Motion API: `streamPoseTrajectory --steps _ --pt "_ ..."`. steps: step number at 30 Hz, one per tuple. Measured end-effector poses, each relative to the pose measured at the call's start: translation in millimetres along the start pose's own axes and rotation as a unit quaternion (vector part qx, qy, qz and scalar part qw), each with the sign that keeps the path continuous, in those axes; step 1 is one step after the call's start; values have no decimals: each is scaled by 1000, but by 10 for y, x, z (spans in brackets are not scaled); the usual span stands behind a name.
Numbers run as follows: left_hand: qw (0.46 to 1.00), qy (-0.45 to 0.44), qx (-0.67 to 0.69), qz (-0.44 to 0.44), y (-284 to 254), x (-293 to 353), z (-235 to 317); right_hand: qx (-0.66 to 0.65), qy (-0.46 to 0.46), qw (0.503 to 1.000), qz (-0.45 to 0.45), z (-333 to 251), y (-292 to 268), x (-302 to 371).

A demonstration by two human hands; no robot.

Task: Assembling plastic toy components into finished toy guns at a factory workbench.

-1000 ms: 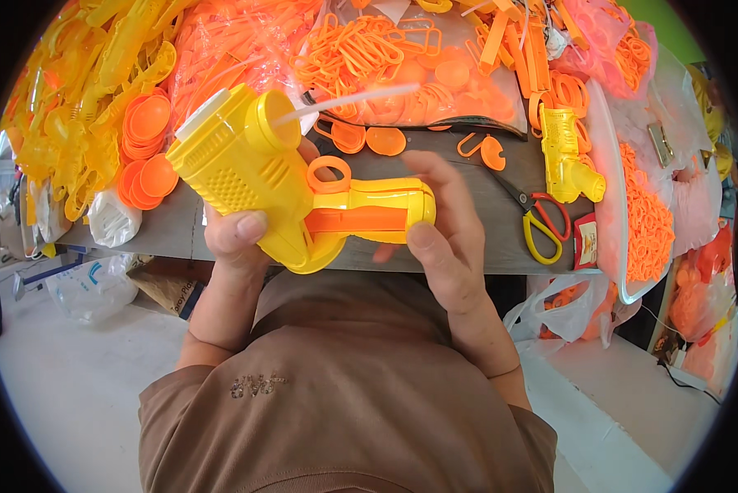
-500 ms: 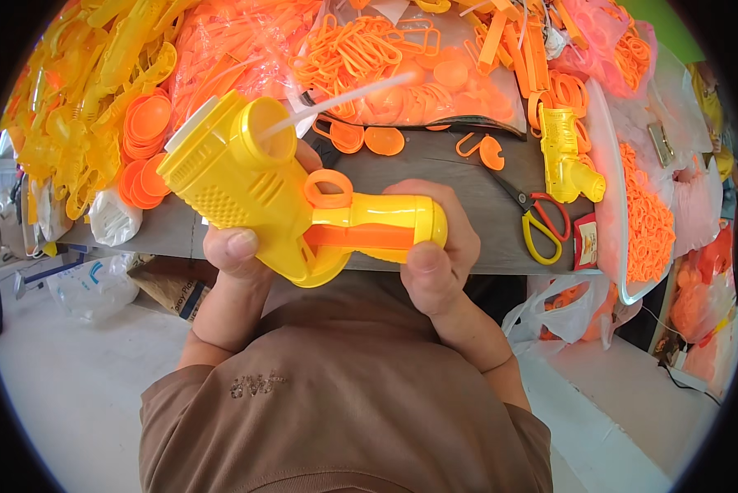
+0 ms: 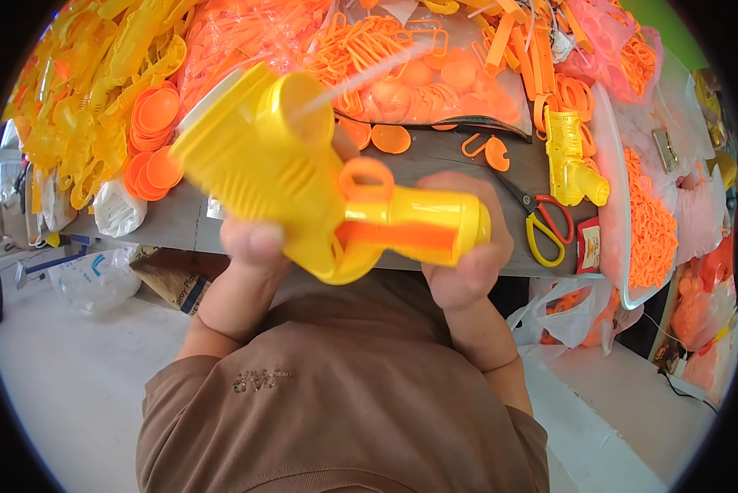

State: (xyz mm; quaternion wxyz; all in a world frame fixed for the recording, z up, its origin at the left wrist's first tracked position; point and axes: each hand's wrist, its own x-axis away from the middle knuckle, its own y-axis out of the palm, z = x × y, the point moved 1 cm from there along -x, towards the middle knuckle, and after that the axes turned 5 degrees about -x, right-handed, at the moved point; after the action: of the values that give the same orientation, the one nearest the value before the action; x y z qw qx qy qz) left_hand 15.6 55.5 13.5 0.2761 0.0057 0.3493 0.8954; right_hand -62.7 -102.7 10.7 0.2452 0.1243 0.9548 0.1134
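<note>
Between both hands, above the table's near edge, is a yellow plastic toy gun (image 3: 274,177), slightly smeared by motion. My left hand (image 3: 255,240) grips its wide ribbed body, thumb on the near side. Closed around the narrow rounded handle is my right hand (image 3: 472,255), its thumb near the end. An orange ring-shaped trigger (image 3: 366,177) sits where handle and body meet, and an orange strip (image 3: 402,236) runs along the handle. Out of the body's round opening a thin whitish tube (image 3: 361,80) sticks up to the right. My fingers behind the toy are mostly hidden.
Yellow parts (image 3: 98,90) are heaped far left, beside orange discs (image 3: 155,115). A bag of orange pieces (image 3: 435,90) lies at the back. On the right are scissors (image 3: 541,220), a yellow toy shell (image 3: 568,160) and a white bin (image 3: 611,197) of small orange parts.
Both hands have shifted to the right with the toy gun, its wide end rising slightly. The grip looks the same.
</note>
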Motion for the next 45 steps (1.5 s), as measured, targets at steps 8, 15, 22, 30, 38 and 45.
streamPoseTrajectory --steps 8,15,22,30,38,45 --pt "981 60 95 -159 17 -58 76 161 -179 967 -87 -101 2 190" --pt "996 70 30 -46 33 -37 101 82 -95 984 -130 -88 -90 141" --pt "977 127 -5 -171 78 -94 151 73 -101 980 -157 -79 -104 110" --pt "979 65 28 -193 138 -78 182 172 -194 949 -179 -148 -112 107" --pt "987 54 -11 -153 67 -52 144 234 -232 926 -187 -219 -35 70" --pt "985 40 8 -166 -29 -32 47 240 -219 922 -212 -281 -17 53"
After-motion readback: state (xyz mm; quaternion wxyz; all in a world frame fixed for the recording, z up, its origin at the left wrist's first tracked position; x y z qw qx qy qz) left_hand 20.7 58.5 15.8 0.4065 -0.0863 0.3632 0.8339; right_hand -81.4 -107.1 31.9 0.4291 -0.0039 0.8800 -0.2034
